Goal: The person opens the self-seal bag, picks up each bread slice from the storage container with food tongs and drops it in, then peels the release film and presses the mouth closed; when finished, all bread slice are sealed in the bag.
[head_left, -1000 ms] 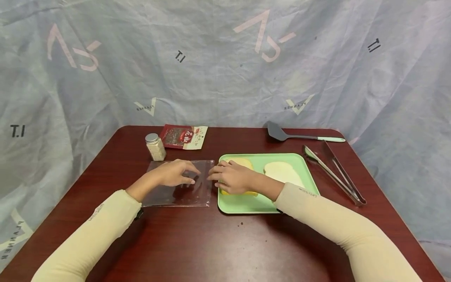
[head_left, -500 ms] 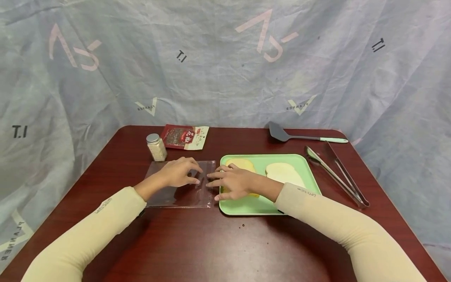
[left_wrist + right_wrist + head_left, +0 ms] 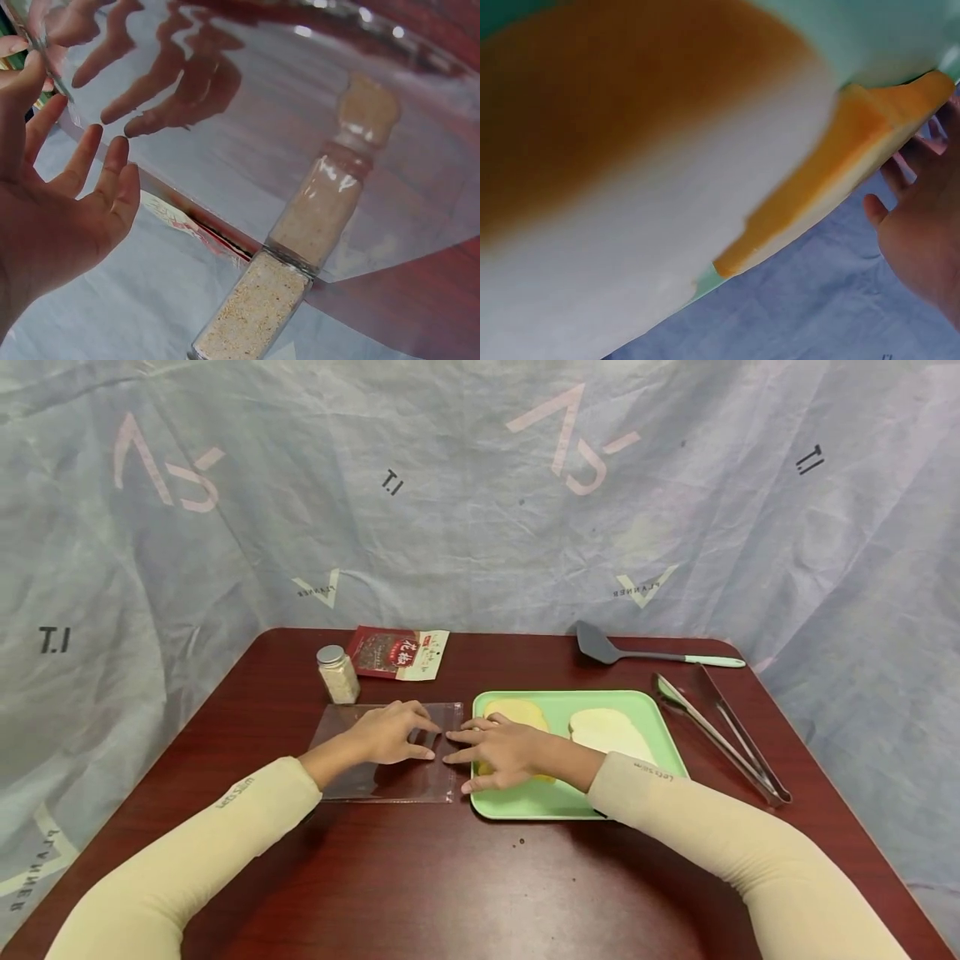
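Observation:
A clear plastic bag (image 3: pixel 375 787) lies flat on the dark red table. Over it is my left hand (image 3: pixel 390 735), fingers loosely bent and apart, near the bag's right end. In the left wrist view that hand (image 3: pixel 71 202) holds nothing, and its fingers are reflected in the shiny plastic. My right hand (image 3: pixel 506 753) reaches over the left part of a green tray (image 3: pixel 577 802), its spread fingertips at the bag's right edge; whether they touch it I cannot tell. Beneath this hand is a yellowish bread slice (image 3: pixel 521 710), partly hidden. A white bread slice (image 3: pixel 609 731) lies beside it.
A glass jar (image 3: pixel 339 677) of pale grains stands behind the bag. Behind it lies a red spice packet (image 3: pixel 397 653). A grey spatula (image 3: pixel 600 647) and metal tongs (image 3: pixel 720 735) lie behind and right of the tray. A grey cloth (image 3: pixel 450 493) hangs at the back.
My right hand has moved off the yellowish slice toward the bag's edge, its fingers spreading. My left hand has shifted right along the bag.

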The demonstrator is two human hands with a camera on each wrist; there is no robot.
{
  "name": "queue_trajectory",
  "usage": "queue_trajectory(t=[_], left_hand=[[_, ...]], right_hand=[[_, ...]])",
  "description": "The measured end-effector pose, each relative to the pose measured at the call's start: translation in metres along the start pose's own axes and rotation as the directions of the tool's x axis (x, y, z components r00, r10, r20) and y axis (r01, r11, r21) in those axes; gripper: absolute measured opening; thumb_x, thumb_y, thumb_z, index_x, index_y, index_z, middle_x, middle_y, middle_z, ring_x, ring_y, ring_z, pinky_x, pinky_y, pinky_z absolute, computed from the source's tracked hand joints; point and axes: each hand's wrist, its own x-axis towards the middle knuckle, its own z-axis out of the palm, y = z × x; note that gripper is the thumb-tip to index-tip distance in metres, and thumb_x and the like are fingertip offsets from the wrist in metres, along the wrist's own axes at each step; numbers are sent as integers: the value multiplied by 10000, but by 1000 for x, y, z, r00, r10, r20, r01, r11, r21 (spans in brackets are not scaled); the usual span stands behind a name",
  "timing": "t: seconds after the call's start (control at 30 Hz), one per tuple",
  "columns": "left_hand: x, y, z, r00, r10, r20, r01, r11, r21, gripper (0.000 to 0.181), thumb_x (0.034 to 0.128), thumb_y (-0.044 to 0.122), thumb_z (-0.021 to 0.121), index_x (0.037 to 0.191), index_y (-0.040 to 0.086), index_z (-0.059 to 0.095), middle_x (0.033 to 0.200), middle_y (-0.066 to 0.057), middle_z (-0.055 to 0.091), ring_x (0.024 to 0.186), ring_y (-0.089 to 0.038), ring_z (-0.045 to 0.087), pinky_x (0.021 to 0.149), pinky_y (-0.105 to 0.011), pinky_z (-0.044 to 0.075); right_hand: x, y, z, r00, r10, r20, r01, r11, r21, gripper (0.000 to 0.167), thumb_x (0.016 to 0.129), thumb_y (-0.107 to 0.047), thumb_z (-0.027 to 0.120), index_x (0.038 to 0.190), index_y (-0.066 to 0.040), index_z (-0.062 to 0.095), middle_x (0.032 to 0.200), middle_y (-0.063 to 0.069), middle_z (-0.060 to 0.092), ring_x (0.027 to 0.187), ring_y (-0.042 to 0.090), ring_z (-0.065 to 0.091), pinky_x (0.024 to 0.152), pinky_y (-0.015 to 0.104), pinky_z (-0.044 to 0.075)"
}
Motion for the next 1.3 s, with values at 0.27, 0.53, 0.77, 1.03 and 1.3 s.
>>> queue_trajectory(t=[0.27,0.53,0.77,1.03,1.3], left_hand=[[5,3,3,1000,-16,7,15,1000,12,491,908,526,667,1333,281,648,1385,-45,525,1121,-254,547,741,-441,524],[6,1,3,1000,-26,-7,26,1000,12,462,921,512,657,1329,295,649,1421,-72,502,1124,-273,543,741,-467,522],[7,4,4,998,-51,-27,51,999,19,446,907,498,684,1306,299,666,1421,-68,507,1122,-271,547,711,-457,521],[3,10,6,992,-115,-57,113,993,-45,375,892,465,719,1229,301,718,1408,-28,529,1209,-328,528,737,-472,521],[-2,7,16,983,-152,-98,133,975,-177,327,883,410,746,1173,259,753,1417,-21,531,1254,-343,467,763,-506,511]], right_hand=[[-3,2,1,1000,0,23,0,1000,6,619,974,-678,371,1515,-379,387,1634,-7,220,1494,254,222,1171,551,186],[-1,2,-1,1000,-21,21,21,1000,18,638,977,-674,369,1516,-334,402,1621,-8,252,1483,231,254,1166,565,191],[1,2,-2,999,-18,41,16,999,29,656,973,-684,364,1514,-316,416,1620,11,257,1476,231,273,1159,559,213],[4,1,-2,999,-18,36,16,999,47,650,964,-683,397,1501,-319,438,1612,13,279,1468,207,289,1148,526,254],[7,-1,-1,999,-27,24,26,998,49,636,963,-672,417,1493,-321,451,1603,5,301,1460,201,310,1142,533,263]])
